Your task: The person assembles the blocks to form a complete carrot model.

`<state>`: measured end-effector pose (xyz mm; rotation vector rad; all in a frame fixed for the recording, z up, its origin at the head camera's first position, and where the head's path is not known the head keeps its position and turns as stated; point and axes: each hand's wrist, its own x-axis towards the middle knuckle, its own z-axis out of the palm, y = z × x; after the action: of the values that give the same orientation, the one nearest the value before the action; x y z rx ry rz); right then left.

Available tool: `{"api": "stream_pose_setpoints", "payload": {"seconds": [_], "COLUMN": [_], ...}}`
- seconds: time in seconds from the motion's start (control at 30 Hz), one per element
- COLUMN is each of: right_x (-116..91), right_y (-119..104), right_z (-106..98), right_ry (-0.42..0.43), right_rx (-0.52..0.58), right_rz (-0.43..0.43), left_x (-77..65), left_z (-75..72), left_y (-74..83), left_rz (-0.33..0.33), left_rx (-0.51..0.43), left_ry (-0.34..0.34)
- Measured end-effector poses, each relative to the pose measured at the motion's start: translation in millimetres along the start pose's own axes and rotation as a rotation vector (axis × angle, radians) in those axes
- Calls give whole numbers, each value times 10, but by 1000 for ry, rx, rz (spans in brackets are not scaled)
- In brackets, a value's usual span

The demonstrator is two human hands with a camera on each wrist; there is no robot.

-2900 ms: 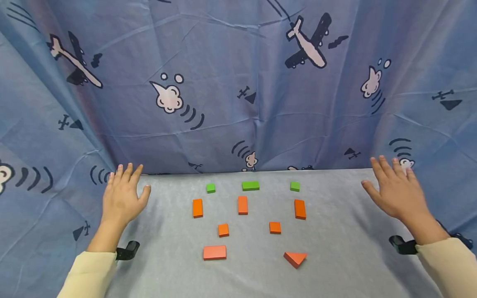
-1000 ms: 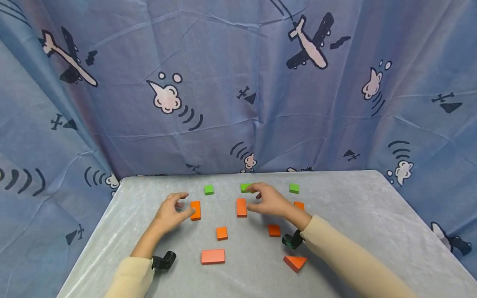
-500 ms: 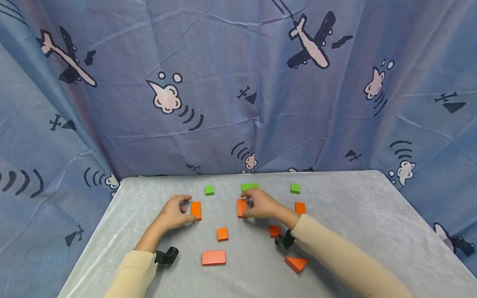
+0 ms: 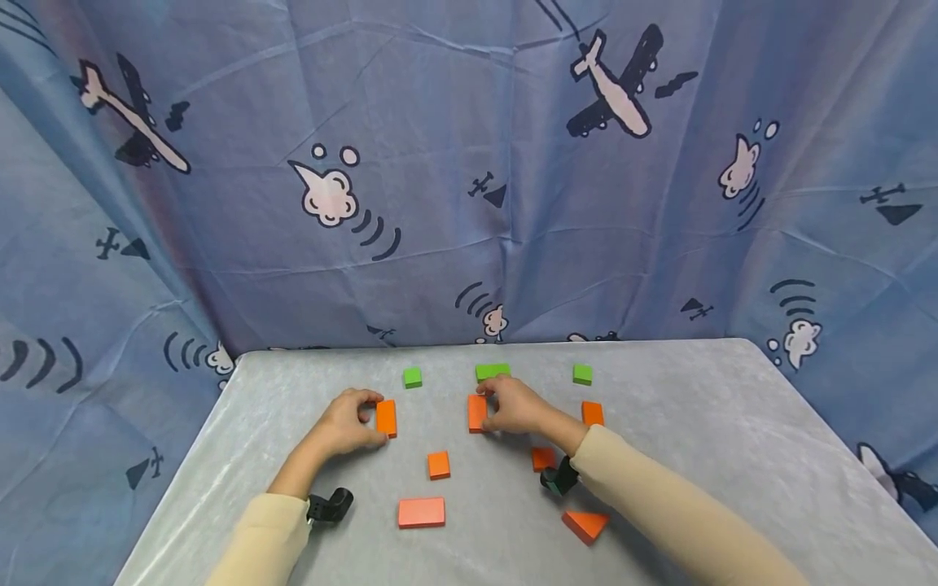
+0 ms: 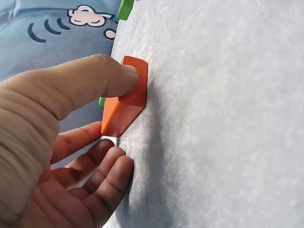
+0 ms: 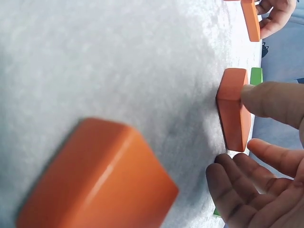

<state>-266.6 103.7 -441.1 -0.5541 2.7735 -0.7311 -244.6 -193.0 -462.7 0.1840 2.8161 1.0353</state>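
Left orange block and middle orange block, below centre in the head view, are newly pinched by the left hand and right hand; thumb and forefinger span one left of centre in the left wrist view, the other at the right wrist view's right, so both grips seem made.

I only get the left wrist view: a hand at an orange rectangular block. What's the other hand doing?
Observer: The right hand has its thumb and index finger toward opposite ends of a reddish-orange rectangular block.
Visitor: Any triangles?
Observer: One orange triangular block, lying nearer the person than the right hand.
Visitor: How many green blocks altogether?
Observer: Three: a green rectangular block between two small green square blocks.
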Motion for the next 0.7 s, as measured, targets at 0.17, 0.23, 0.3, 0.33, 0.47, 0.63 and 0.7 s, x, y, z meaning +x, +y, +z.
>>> {"api": "stream_pose_setpoints", "payload": {"seconds": [0.17,0.23,0.3,0.33,0.47,0.63,0.7], "right_x": [18,24,20,20,13,18,24], "right_y": [9,18,29,37,45,34,26], "right_z": [9,16,22,28,33,27,21], "right_ry": [-2,-5,-7,-9,-11,-10,-11], "right_rx": [-4,-2,0,3,13,9,12], "right_rz": [15,23,26,30,34,22,27], "left_x": [16,19,23,26,56,124,151], "left_z": [25,46,77,93,158,236,271], "left_y": [12,33,65,86,185,325,384], "left_rz": [3,18,39,53,89,108,120], "left_rx": [2,0,-4,-9,-30,-49,-51], "left_ry": [8,14,22,26,26,7,-5]}}
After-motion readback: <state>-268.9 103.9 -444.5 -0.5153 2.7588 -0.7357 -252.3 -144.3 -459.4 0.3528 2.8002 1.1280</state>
